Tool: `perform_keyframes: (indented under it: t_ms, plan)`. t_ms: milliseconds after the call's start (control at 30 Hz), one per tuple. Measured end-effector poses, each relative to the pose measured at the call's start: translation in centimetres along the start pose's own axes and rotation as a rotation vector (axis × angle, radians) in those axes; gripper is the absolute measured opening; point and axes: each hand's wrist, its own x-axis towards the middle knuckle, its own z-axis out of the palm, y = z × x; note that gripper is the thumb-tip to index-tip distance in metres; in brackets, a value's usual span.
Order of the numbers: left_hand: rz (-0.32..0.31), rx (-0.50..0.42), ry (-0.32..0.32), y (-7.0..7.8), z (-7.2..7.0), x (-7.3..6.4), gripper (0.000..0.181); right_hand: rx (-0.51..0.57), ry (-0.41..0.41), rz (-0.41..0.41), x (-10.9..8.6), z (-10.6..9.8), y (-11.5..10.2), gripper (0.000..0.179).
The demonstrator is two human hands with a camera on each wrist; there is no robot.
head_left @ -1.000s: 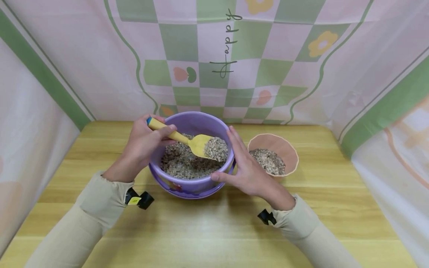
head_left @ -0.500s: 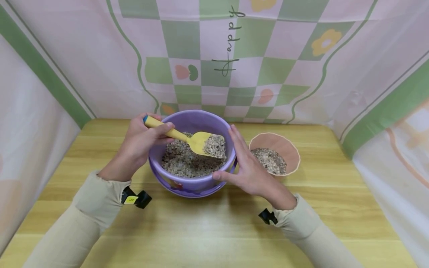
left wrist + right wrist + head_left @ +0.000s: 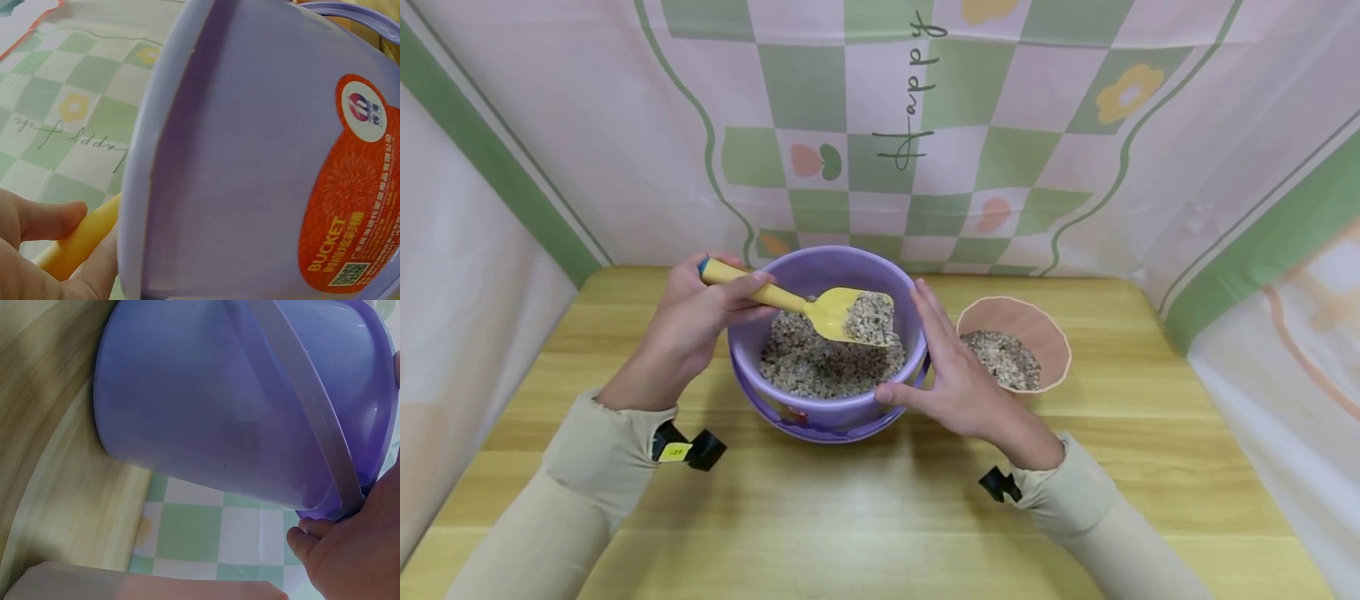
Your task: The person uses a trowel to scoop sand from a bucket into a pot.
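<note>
Loaded yellow scoop being held over purple bucket

A yellow scoop (image 3: pixel 823 314) is being gripped by its handle in the left hand (image 3: pixel 696 321), the thumb and fingers being closed round it. The blade is being kept above the gravel (image 3: pixel 812 367) inside a purple bucket (image 3: pixel 842 265), and a heap of grains (image 3: pixel 871 317) is being carried at its tip. The bucket's right side is being touched by the right hand (image 3: pixel 951 379): the upper fingers are being held nearly straight, and the thumb is being spread toward the near rim. A peach bowl (image 3: pixel 1011 312), part-filled with similar gravel, is being partly hidden just beyond that hand. Both containers are being supported by a wooden table (image 3: pixel 850 517). In the left wrist view, a red label (image 3: pixel 350 206) is being displayed on the bucket's wall.
</note>
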Motion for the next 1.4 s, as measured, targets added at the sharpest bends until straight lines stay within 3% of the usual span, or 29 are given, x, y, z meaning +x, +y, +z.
perform_keyframes:
  t_ms: [400,700,1033,1400]
  plan:
    - [0.045,-0.084,-0.036,1.0,-0.3,-0.3,0.031,-0.031,0.000,-0.010,-0.1,-0.2,0.0,0.117]
    - [0.065,-0.097,-0.054,1.2,0.0,-0.4,0.031,-0.082,-0.004,-0.002,-0.2,-0.4,-0.1,0.115]
    - [0.055,-0.079,-0.060,1.4,0.6,-0.6,0.029,-0.138,0.016,-0.046,-0.4,-0.2,0.1,0.112]
    - [0.038,-0.114,-0.084,1.6,1.2,-0.2,0.031,-0.153,0.054,-0.043,-0.7,0.2,0.3,0.112]
